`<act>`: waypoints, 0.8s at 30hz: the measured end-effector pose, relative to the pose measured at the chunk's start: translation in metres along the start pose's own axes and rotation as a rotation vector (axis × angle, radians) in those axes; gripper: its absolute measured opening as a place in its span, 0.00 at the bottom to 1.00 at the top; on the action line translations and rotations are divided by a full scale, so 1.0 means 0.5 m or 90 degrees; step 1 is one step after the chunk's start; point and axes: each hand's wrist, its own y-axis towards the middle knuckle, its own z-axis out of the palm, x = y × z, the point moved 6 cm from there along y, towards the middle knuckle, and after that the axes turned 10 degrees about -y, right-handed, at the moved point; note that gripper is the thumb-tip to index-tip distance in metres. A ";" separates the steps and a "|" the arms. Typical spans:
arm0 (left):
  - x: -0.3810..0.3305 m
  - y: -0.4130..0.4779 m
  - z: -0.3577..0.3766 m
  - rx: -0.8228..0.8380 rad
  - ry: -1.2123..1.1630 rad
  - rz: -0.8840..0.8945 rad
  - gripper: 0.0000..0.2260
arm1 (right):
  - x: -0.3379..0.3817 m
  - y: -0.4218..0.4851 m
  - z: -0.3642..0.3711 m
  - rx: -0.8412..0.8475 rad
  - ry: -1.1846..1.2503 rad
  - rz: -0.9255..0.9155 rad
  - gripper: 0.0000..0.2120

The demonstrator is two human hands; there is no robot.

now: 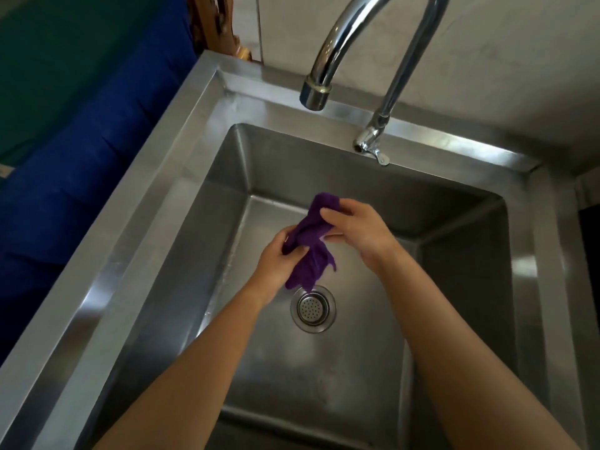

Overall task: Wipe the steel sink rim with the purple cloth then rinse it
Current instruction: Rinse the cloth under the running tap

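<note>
Both my hands hold the purple cloth (312, 240) over the middle of the steel sink basin. My left hand (278, 264) grips the lower part of the bunched cloth, whose loose end hangs toward the drain (313, 308). My right hand (355, 230) grips the cloth's upper part, fingers curled over it. The steel sink rim (136, 203) runs round the basin. The chrome tap spout (319, 82) curves above the back of the basin; no water runs from it.
The tap's lever (373, 147) sits on the back rim at the right. A pale tiled wall (487, 60) stands behind the sink. Blue fabric (81, 164) lies beyond the left rim, with a wooden piece (220, 24) at the back left.
</note>
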 end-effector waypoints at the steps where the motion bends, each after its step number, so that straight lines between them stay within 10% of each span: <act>1: 0.000 0.007 -0.006 -0.017 -0.011 -0.009 0.11 | -0.003 0.013 -0.024 -0.033 -0.068 0.002 0.11; 7: -0.011 0.032 -0.026 -0.068 -0.077 -0.078 0.04 | -0.009 0.081 -0.150 -0.222 -0.031 0.108 0.22; 24: -0.021 0.064 -0.016 -0.106 -0.456 -0.247 0.11 | 0.021 0.146 -0.146 -0.097 0.224 -0.022 0.14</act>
